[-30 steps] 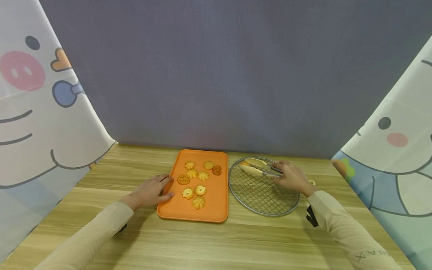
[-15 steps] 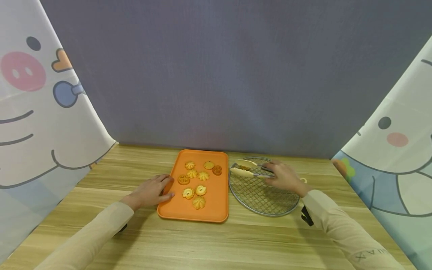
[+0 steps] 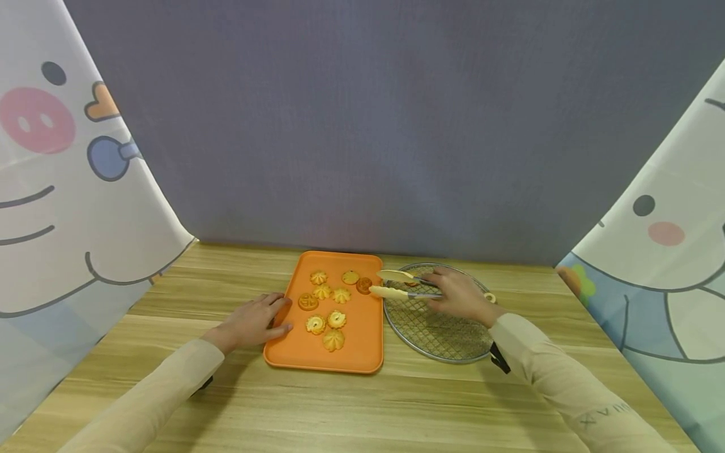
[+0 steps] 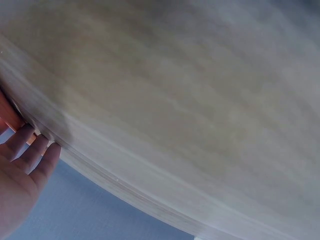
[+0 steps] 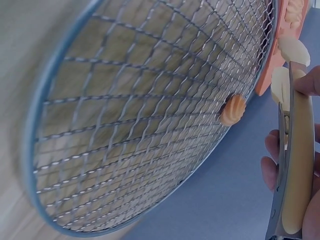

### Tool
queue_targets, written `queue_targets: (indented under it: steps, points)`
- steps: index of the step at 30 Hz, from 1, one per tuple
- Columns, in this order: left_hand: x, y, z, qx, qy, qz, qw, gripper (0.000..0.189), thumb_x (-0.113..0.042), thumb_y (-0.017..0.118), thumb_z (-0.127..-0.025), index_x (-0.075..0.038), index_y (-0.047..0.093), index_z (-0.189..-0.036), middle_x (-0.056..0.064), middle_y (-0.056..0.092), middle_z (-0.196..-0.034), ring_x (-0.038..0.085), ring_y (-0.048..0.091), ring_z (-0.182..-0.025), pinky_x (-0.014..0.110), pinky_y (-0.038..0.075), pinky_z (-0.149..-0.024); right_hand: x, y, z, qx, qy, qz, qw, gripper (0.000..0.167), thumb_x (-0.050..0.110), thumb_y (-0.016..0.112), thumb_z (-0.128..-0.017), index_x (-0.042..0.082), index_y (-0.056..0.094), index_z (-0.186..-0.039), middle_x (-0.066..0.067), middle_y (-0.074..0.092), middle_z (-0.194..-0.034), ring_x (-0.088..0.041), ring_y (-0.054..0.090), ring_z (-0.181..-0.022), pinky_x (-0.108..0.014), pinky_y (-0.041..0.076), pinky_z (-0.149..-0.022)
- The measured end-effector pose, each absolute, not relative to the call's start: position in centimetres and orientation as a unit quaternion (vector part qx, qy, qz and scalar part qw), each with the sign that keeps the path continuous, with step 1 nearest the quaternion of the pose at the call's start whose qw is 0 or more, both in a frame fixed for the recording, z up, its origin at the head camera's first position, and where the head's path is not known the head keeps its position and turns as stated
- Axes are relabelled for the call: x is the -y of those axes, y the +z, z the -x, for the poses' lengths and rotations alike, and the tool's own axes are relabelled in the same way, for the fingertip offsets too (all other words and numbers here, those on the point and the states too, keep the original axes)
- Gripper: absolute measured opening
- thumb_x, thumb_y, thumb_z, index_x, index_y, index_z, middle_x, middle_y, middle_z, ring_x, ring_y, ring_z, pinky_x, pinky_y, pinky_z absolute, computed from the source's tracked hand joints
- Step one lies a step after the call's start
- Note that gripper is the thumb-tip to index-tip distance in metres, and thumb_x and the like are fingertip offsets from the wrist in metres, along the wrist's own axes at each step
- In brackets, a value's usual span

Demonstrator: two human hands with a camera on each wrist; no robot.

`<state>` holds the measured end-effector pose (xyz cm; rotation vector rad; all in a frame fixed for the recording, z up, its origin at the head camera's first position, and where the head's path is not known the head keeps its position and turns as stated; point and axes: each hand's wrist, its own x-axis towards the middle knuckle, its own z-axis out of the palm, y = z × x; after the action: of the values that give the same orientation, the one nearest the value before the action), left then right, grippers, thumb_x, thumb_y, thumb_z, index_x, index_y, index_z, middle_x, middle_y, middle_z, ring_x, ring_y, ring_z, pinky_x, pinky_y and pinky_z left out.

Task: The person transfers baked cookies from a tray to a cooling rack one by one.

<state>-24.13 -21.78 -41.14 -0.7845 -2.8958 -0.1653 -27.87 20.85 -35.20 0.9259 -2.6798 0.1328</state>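
On the left, an orange tray (image 3: 362, 346) carries several cookies, among them a round brown cookie (image 3: 364, 285) near its right edge. My left hand (image 3: 253, 321) rests at the tray's left edge; the left wrist view catches its fingertips on the orange rim (image 4: 10, 112). My right hand (image 3: 460, 293) grips cream-tipped tongs (image 3: 391, 292). The tongs are spread apart, their tips over the tray's right edge beside the brown cookie, with nothing seen between them. Beneath the tongs is a round wire rack (image 3: 447, 333), bearing one swirled cookie (image 5: 233, 110).
A wooden table (image 3: 317, 409) lies under everything. Behind it rises a grey-blue curtain (image 3: 374, 126). Cartoon-printed cloths (image 3: 56, 189) flank both sides. The rack stands just right of the tray.
My right hand has moved left with the tongs, from above the rack to the tray's right edge. The cookie on the rack's far side is now less covered. The left hand stays put.
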Motion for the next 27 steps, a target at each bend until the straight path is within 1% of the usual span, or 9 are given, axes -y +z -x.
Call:
queue_targets:
  steps: [3,5,10,15,18,23,27]
  points:
    - [21.8,-41.1,24.1,0.961,-0.057,0.261,0.067,0.058,-0.048,0.053,-0.088,-0.004,0.051,-0.127,0.019,0.049,-0.129,0.039,0.049,-0.116,0.053,0.042,-0.093,-20.4,-35.1,27.9,0.932,0.038,-0.328,0.152,0.049,0.028,0.073,-0.072,0.006,0.062,-0.114,-0.01,0.063,-0.101,-0.02,0.061,-0.079,-0.035,0.052,-0.061]
    - [21.8,-41.1,24.1,0.961,-0.057,0.261,0.067,0.059,-0.047,0.054,-0.088,-0.004,0.051,-0.127,0.019,0.049,-0.129,0.039,0.049,-0.116,0.054,0.042,-0.093,-20.0,-35.0,27.9,0.932,0.035,-0.329,0.149,0.049,0.028,0.073,-0.072,0.006,0.062,-0.114,-0.01,0.063,-0.102,-0.02,0.061,-0.079,-0.035,0.052,-0.063]
    - [21.8,-41.1,24.1,0.962,-0.056,0.259,0.064,0.059,-0.047,0.053,-0.088,-0.004,0.051,-0.128,0.02,0.049,-0.13,0.04,0.048,-0.117,0.054,0.041,-0.094,-19.3,-34.9,28.0,0.932,0.026,-0.332,0.145,0.049,0.027,0.074,-0.071,0.007,0.063,-0.114,-0.007,0.063,-0.097,-0.014,0.056,-0.072,-0.029,0.048,-0.055]
    - [21.8,-41.1,24.0,0.963,-0.055,0.257,0.062,0.06,-0.048,0.053,-0.088,-0.004,0.05,-0.128,0.02,0.048,-0.131,0.04,0.048,-0.117,0.054,0.041,-0.094,-18.6,-35.1,28.3,0.933,-0.001,-0.329,0.145,0.049,0.031,0.073,-0.071,0.01,0.063,-0.115,-0.004,0.062,-0.095,-0.011,0.052,-0.067,-0.023,0.041,-0.049]
    - [21.9,-41.0,24.0,0.962,-0.056,0.258,0.062,0.06,-0.048,0.053,-0.088,-0.004,0.05,-0.128,0.02,0.048,-0.13,0.04,0.048,-0.117,0.054,0.041,-0.094,-18.3,-35.1,28.4,0.936,-0.007,-0.323,0.139,0.049,0.033,0.071,-0.073,0.011,0.062,-0.116,-0.004,0.061,-0.094,-0.011,0.051,-0.066,-0.023,0.039,-0.047]
    - [21.9,-41.1,24.1,0.962,-0.06,0.26,0.06,0.06,-0.048,0.053,-0.088,-0.004,0.05,-0.128,0.02,0.048,-0.13,0.04,0.048,-0.117,0.054,0.041,-0.094,-17.9,-35.0,28.4,0.941,-0.005,-0.315,0.127,0.049,0.032,0.068,-0.074,0.01,0.062,-0.117,-0.006,0.062,-0.096,-0.014,0.054,-0.069,-0.025,0.043,-0.05]
    - [22.0,-41.2,24.2,0.962,-0.064,0.261,0.059,0.06,-0.049,0.052,-0.088,-0.004,0.05,-0.128,0.019,0.048,-0.13,0.039,0.048,-0.118,0.054,0.04,-0.095,-17.8,-34.8,28.5,0.944,0.004,-0.311,0.109,0.047,0.03,0.066,-0.075,0.009,0.062,-0.117,-0.004,0.06,-0.089,-0.01,0.047,-0.062,-0.022,0.037,-0.046]
